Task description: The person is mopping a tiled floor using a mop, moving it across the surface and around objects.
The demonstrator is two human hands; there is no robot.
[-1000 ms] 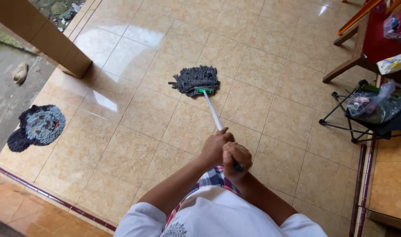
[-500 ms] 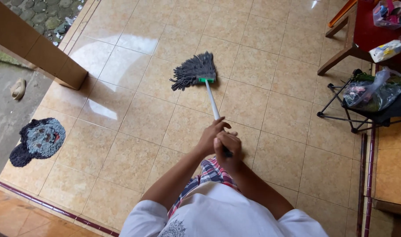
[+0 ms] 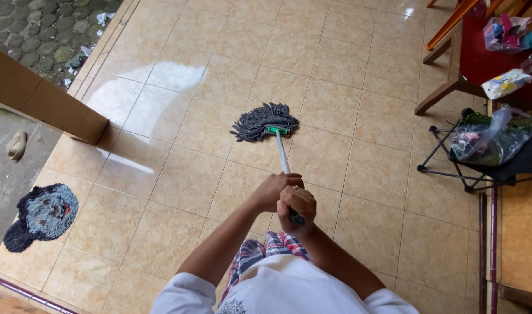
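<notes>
Both my hands grip the pale handle (image 3: 282, 157) of a mop in front of my body. My left hand (image 3: 271, 191) wraps the handle a little farther along, and my right hand (image 3: 298, 206) holds its dark near end. The grey string mop head (image 3: 261, 120), with a green clamp, lies flat on the wet, shiny beige tile floor (image 3: 178, 168) about one tile beyond my hands.
A tiled pillar (image 3: 42, 103) stands at the left by the floor's edge, with a dark round doormat (image 3: 40, 215) below it. At the right are a wooden table (image 3: 461, 46) with bags and a black folding stand (image 3: 487, 152) holding a plastic bag.
The mop head swung from pointing up-left to lying flatter and closer to me, and the view shifted so the pillar and mat sit lower in the picture. Both hands kept their grip.
</notes>
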